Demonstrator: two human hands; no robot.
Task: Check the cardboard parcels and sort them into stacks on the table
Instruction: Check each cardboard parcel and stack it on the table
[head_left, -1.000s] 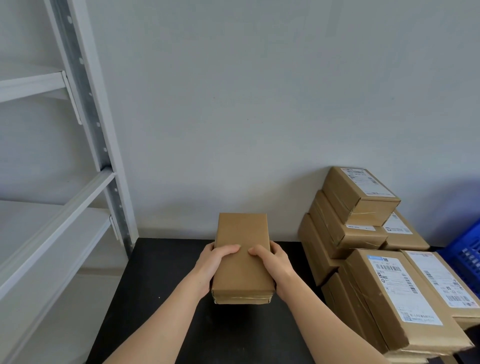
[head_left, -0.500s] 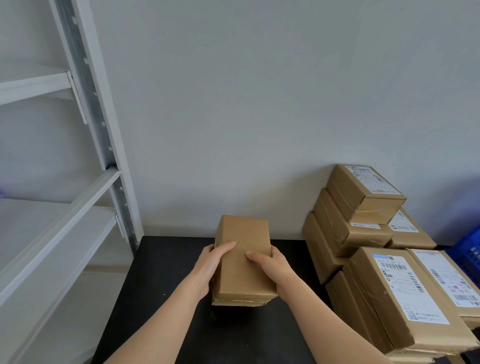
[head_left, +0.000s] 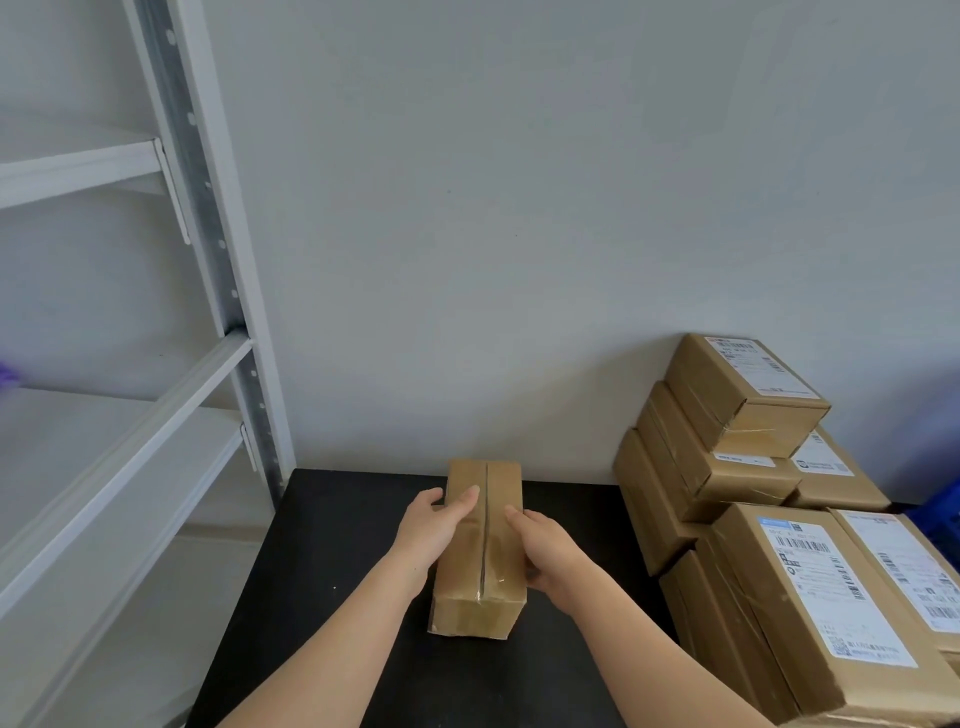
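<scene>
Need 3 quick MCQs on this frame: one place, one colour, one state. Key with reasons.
1. The stacks sit where, relative to the held parcel? A. left B. right C. on the shelf
2. The table is: A. black B. white C. blue
3. Held parcel's top face shows? A. a label B. open flaps C. a taped seam
1 B: stacks fill the right side. 2 A: the top is black. 3 C: a taped seam runs between left hand and right hand.
</scene>
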